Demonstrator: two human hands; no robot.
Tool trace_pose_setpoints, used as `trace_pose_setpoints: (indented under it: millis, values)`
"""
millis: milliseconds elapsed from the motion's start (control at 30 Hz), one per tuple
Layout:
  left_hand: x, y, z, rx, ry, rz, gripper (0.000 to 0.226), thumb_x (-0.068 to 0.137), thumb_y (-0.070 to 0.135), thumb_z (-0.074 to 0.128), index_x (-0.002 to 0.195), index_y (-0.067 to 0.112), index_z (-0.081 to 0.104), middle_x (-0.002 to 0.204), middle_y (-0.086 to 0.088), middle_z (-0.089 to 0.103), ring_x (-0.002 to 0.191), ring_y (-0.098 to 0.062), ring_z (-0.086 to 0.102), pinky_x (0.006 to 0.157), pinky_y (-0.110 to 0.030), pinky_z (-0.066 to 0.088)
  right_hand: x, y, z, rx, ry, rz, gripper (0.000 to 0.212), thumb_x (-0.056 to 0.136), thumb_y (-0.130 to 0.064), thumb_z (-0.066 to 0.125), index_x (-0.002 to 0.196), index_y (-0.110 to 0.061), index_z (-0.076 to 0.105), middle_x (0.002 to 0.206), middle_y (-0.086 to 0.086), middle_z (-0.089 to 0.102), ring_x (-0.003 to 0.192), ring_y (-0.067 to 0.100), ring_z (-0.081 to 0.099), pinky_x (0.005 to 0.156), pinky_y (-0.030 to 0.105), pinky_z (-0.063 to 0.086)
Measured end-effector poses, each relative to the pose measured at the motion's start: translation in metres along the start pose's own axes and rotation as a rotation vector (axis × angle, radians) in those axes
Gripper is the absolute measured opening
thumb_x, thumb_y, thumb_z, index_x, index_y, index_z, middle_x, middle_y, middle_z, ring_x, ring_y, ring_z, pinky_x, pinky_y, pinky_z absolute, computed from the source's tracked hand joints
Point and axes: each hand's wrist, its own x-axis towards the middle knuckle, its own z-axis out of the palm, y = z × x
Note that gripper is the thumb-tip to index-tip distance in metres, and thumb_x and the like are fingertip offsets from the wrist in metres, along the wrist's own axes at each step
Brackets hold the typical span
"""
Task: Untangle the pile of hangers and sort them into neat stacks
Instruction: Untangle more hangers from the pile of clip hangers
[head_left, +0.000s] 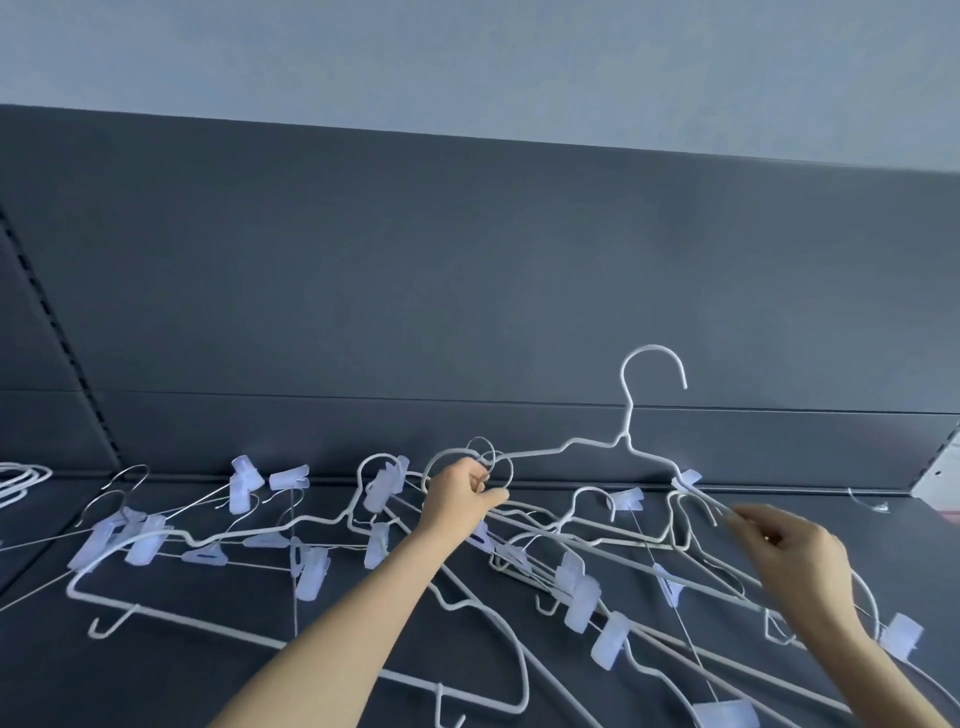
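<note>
A tangled pile of white wire hangers (322, 561), many with pale clips, is spread across the dark surface. One white hanger (626, 431) stands lifted above the pile with its hook up. My left hand (462, 493) grips its left end together with hooks of other hangers. My right hand (795, 556) pinches its right arm near a pale clip (688, 479).
A dark padded wall (467, 286) rises behind the surface. A few white hangers (21, 480) lie at the far left edge. A metal bracket (940, 475) shows at the right. Hangers cover the surface from left to right.
</note>
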Motion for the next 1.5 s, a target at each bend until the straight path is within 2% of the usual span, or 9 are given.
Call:
trace_pose_setpoints:
  millis: [267,467,600,733,833,933,1133,1267,1500]
  values:
    - [0.005,0.004,-0.024,0.103,0.182,0.118,0.026,0.085,0.010,0.058,0.063,-0.005,0.058,0.052,-0.009,0.048,0.050,-0.018,0.037,0.053,-0.028,0.031,0.000,-0.003,-0.013,0.022,0.028,0.087,0.009,0.080,-0.012,0.064,0.077,-0.011,0.072,0.057,0.010,0.064,0.065,0.036,0.057,0.066,0.035,0.041]
    - [0.009,-0.001,-0.040,0.132,0.270,0.073,0.023,0.084,0.007,0.057,0.066,-0.005,0.066,0.047,-0.002,0.046,0.052,-0.020,0.040,0.049,-0.024,0.028,0.001,0.014,-0.027,0.047,0.047,0.225,0.042,0.080,-0.023,0.064,0.066,-0.061,0.055,0.070,-0.039,0.055,0.061,0.023,0.055,0.060,0.005,0.035]
    - [0.009,0.000,-0.036,0.090,0.202,0.067,0.016,0.082,0.007,0.060,0.070,0.002,0.069,0.064,-0.005,0.058,0.061,-0.022,0.050,0.050,-0.023,0.037,0.000,0.020,-0.026,0.083,0.064,0.224,0.006,0.073,-0.034,0.060,0.073,-0.037,0.065,0.066,-0.019,0.063,0.065,0.031,0.057,0.060,0.008,0.036]
    - [0.007,0.007,-0.031,0.051,0.101,0.152,0.018,0.082,0.006,0.057,0.066,0.015,0.060,0.058,-0.001,0.047,0.058,-0.016,0.040,0.051,-0.015,0.029,0.001,0.030,-0.020,0.069,0.048,0.230,0.007,0.081,-0.019,0.063,0.076,-0.018,0.069,0.074,0.020,0.068,0.074,0.039,0.058,0.063,0.013,0.036]
    - [0.005,0.007,-0.032,0.009,0.125,0.148,0.027,0.081,0.002,0.055,0.054,0.005,0.051,0.046,0.007,0.039,0.049,-0.008,0.031,0.046,-0.014,0.028,0.000,0.031,-0.019,0.086,0.056,0.240,0.007,0.081,-0.018,0.063,0.078,-0.018,0.070,0.076,0.020,0.068,0.075,0.038,0.058,0.060,0.020,0.038]
    - [0.002,0.000,-0.033,0.008,0.193,0.100,0.027,0.081,0.006,0.059,0.058,-0.008,0.057,0.050,-0.013,0.050,0.049,-0.014,0.034,0.042,-0.012,0.031,0.001,0.028,-0.019,0.103,0.058,0.273,0.008,0.081,-0.017,0.063,0.082,-0.015,0.071,0.074,0.018,0.066,0.074,0.037,0.057,0.067,0.033,0.042]
    - [-0.005,-0.017,-0.023,0.027,0.182,0.058,0.028,0.081,0.005,0.053,0.055,0.010,0.046,0.058,-0.009,0.043,0.055,-0.021,0.041,0.060,-0.026,0.034,-0.001,0.025,-0.016,0.152,-0.003,0.306,0.009,0.083,-0.016,0.062,0.084,-0.012,0.070,0.075,0.016,0.066,0.077,0.037,0.057,0.069,0.035,0.041]
    - [-0.002,-0.020,-0.014,-0.006,0.101,0.025,0.028,0.087,0.015,0.057,0.111,0.002,0.063,0.109,-0.009,0.058,0.101,-0.026,0.055,0.091,-0.030,0.041,-0.001,0.028,-0.014,0.138,-0.012,0.316,0.010,0.083,-0.017,0.063,0.083,-0.011,0.070,0.068,0.019,0.063,0.069,0.038,0.054,0.055,0.030,0.037]
    - [-0.004,-0.016,-0.003,-0.205,0.025,-0.043,0.013,0.091,0.019,0.052,0.088,0.011,0.062,0.083,-0.001,0.061,0.081,-0.016,0.054,0.066,-0.014,0.038,-0.001,0.030,-0.014,0.134,-0.033,0.323,0.010,0.083,-0.019,0.062,0.082,-0.012,0.070,0.064,0.006,0.061,0.060,0.029,0.049,0.045,0.022,0.037]
